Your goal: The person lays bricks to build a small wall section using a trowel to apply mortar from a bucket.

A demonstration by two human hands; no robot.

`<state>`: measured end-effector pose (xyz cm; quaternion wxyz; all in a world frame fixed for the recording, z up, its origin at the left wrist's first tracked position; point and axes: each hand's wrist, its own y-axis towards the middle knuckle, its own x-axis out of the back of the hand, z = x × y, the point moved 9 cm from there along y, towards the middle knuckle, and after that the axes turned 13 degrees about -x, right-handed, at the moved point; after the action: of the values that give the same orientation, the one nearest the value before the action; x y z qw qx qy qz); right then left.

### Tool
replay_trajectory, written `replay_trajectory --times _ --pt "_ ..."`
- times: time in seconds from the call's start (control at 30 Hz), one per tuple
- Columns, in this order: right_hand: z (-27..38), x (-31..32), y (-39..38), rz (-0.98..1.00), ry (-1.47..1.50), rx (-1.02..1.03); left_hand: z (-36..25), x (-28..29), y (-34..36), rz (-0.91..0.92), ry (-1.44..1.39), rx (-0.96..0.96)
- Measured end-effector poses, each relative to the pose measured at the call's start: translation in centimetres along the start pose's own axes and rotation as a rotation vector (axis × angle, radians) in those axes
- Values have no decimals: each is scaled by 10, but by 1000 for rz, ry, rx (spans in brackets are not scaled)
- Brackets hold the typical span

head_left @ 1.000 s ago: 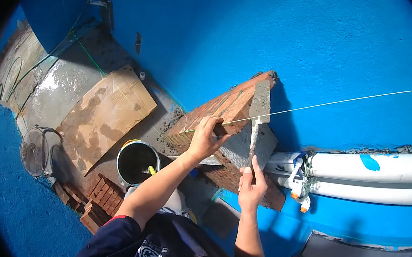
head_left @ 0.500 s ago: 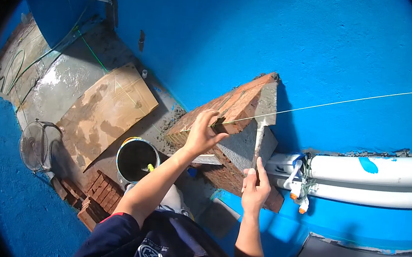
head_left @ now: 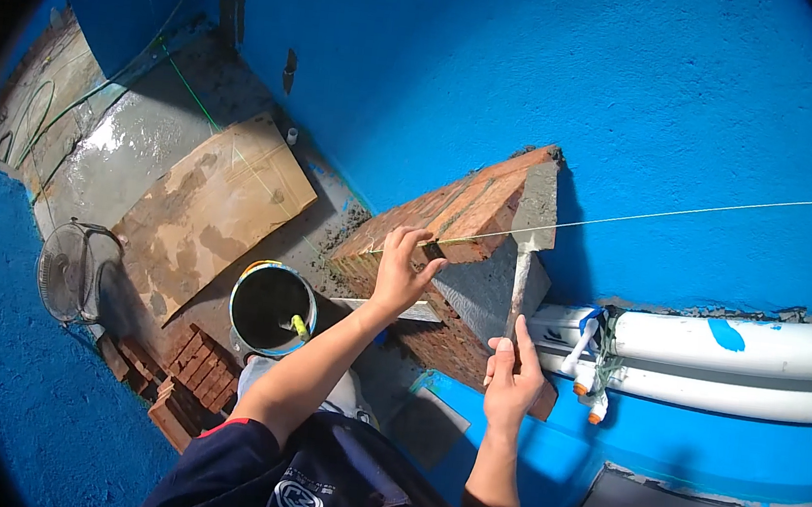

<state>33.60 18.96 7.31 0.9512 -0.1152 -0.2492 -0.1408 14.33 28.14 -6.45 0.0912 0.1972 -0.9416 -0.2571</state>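
My right hand [head_left: 512,378] grips the handle of a pointed trowel [head_left: 537,208], thumb laid along it. Grey mortar smears its blade, which lies against the end of a low red brick wall [head_left: 471,196]. At the wall's near top edge is my left hand [head_left: 401,278], thumb and forefinger curved apart, with no held object visible. A thin pale string [head_left: 687,216] runs from the brick edge by that hand, past the trowel blade, to the far right. Patterned grey board [head_left: 491,287] shows on the wall's near side.
Left of my forearm stands a black bucket [head_left: 235,310] with a yellow-green handle inside. Cardboard [head_left: 223,205] lies on the wet floor, near a fan [head_left: 67,272] and stacked bricks [head_left: 201,366]. White pipes [head_left: 733,347] run along the blue wall [head_left: 641,90] at right.
The view has shifted slightly. My left hand stays at the brick edge with its fingers still apart. The trowel remains in my right hand by the wall's end, its handle a little more upright.
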Motion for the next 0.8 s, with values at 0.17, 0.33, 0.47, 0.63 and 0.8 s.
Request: replay_trajectory --times 0.17,0.33,0.47,0.63,0.8 --pt "-10 -7 6 45 -59 -52 2 -9 12 68 6 19" --pt "-14 -7 7 38 -8 -19 3 -12 13 93 21 18" --pt "-18 -9 7 60 -21 -24 -4 -10 15 80 43 -37" --pt "-15 -12 5 65 -12 -4 0 -10 17 104 32 -23" --pt "-14 2 -20 78 202 -182 8 16 12 117 18 -4"
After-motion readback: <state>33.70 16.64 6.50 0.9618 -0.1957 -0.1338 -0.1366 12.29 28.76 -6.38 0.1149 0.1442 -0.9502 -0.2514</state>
